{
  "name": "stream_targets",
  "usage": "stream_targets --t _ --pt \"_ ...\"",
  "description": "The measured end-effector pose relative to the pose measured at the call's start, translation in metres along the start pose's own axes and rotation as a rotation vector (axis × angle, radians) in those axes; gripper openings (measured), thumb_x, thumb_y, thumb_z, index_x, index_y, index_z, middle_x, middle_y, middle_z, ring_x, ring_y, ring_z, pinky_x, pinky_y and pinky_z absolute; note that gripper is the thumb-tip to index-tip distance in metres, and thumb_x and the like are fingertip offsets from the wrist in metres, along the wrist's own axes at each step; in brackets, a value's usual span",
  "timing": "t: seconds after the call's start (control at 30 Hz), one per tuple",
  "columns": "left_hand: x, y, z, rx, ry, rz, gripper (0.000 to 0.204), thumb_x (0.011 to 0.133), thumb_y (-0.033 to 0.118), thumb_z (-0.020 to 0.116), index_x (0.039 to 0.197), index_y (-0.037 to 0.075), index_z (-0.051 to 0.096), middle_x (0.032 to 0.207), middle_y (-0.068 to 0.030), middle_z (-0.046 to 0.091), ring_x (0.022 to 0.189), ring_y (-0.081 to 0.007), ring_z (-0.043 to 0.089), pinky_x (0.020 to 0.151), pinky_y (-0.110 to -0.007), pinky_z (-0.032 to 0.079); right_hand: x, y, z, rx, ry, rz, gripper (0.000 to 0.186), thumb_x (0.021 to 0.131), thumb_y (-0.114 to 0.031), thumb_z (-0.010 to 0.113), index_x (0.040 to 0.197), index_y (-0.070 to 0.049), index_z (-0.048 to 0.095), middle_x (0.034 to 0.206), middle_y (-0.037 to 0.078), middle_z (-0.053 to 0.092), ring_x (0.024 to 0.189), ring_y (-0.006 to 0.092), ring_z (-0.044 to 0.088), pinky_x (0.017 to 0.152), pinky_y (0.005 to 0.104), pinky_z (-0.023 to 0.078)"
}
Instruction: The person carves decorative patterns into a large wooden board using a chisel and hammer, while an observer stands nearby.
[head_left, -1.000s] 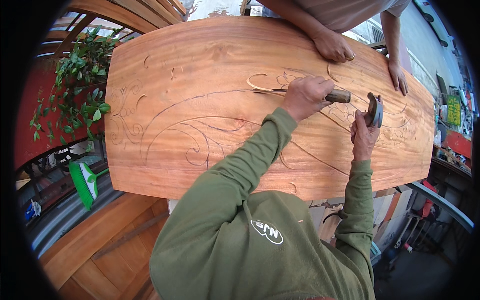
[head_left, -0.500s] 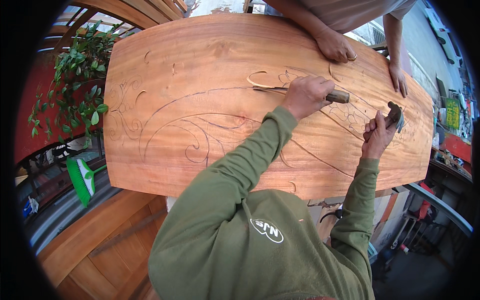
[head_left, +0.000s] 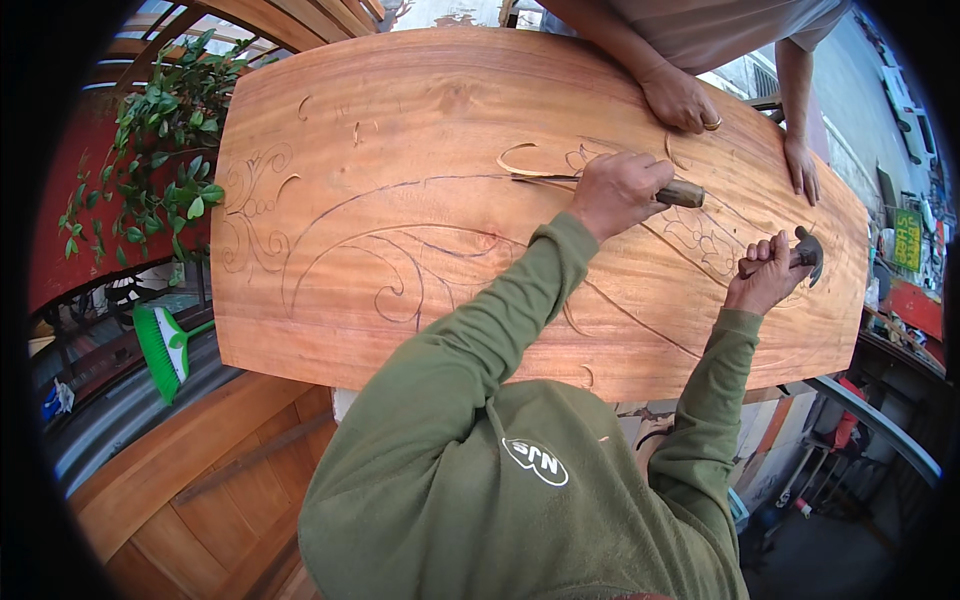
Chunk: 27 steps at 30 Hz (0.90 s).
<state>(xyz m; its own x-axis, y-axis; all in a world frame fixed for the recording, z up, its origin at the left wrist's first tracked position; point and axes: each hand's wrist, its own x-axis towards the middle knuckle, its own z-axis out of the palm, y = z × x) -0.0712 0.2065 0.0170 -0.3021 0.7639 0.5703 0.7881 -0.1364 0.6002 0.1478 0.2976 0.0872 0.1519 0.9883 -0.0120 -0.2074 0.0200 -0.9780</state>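
Note:
My left hand [head_left: 622,192] is wrapped around a wood chisel [head_left: 684,194], its wooden handle sticking out to the right and its dark blade pointing left. The blade tip lies on a pencilled curve drawn across the wooden panel [head_left: 400,120]. A thin curled shaving [head_left: 507,152] rises beside the tip. Farther right, my right hand [head_left: 762,282] grips a hammer [head_left: 812,254] by its handle, the dark metal head to the right, apart from the chisel's butt end. Scrolls and flowers are pencilled on the panel, and some long grooves are cut into it.
Across the panel stands another person, one fist [head_left: 682,100] and one flat hand [head_left: 800,170] resting on the wood. Several loose shavings lie about. Left of the panel are a leafy plant [head_left: 165,140] and a green broom [head_left: 160,350]; a panelled wooden piece [head_left: 240,470] lies below.
My right hand has turned the hammer, so its head has swung right and down. The chisel has barely shifted in my left hand. The whole view has moved slightly.

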Motion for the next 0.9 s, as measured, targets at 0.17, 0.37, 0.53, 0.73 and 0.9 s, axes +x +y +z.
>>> stream_targets --t 0.17,0.37,0.53,0.73,0.9 --pt "0.001 -0.003 0.004 -0.005 -0.026 0.006 0.038 0.07 0.031 0.092 0.089 0.017 0.061 0.083 -0.0018 0.064 0.079 -0.0266 0.069 0.064 -0.043 0.055 -0.043 0.073 -0.002 -0.404 -0.495 -0.015 0.016 0.102 -0.012 0.075 0.108 -0.01 0.059 0.068 -0.006 0.05 0.052 0.0046 0.044 0.046 0.0226 0.034" --pt "-0.001 -0.007 -0.001 0.009 0.024 0.013 0.037 0.071 0.032 0.09 0.088 0.017 0.062 0.08 -0.0022 0.064 0.075 -0.0272 0.069 0.061 -0.043 0.054 0.003 0.002 0.005 -0.078 -0.122 0.012 0.021 0.102 -0.01 0.074 0.11 -0.012 0.055 0.069 -0.004 0.046 0.056 0.0059 0.046 0.045 0.0228 0.035" --pt "0.005 -0.003 0.005 -0.004 0.029 0.006 0.036 0.071 0.032 0.09 0.087 0.017 0.062 0.08 -0.0016 0.065 0.074 -0.027 0.069 0.059 -0.043 0.054 -0.046 0.059 0.021 -0.158 -0.297 0.04 0.058 0.099 0.0 0.07 0.152 -0.012 0.05 0.084 -0.004 0.053 0.065 0.0053 0.05 0.057 0.0215 0.042" --pt "0.004 -0.006 -0.001 0.011 0.049 -0.045 0.035 0.072 0.03 0.09 0.086 0.016 0.061 0.081 -0.0017 0.065 0.075 -0.0271 0.069 0.06 -0.043 0.055 -0.006 0.028 0.0 -0.271 -0.36 0.041 0.053 0.102 -0.003 0.07 0.149 -0.017 0.049 0.079 -0.005 0.051 0.061 0.0038 0.047 0.05 0.0211 0.037" --pt "0.008 -0.001 -0.001 0.007 0.045 -0.024 0.035 0.072 0.03 0.089 0.085 0.016 0.06 0.081 -0.0018 0.064 0.076 -0.0271 0.069 0.061 -0.043 0.055 -0.016 0.021 0.027 0.06 0.075 -0.015 0.039 0.103 -0.006 0.068 0.138 -0.014 0.053 0.076 -0.003 0.051 0.06 0.0066 0.048 0.047 0.0209 0.037"
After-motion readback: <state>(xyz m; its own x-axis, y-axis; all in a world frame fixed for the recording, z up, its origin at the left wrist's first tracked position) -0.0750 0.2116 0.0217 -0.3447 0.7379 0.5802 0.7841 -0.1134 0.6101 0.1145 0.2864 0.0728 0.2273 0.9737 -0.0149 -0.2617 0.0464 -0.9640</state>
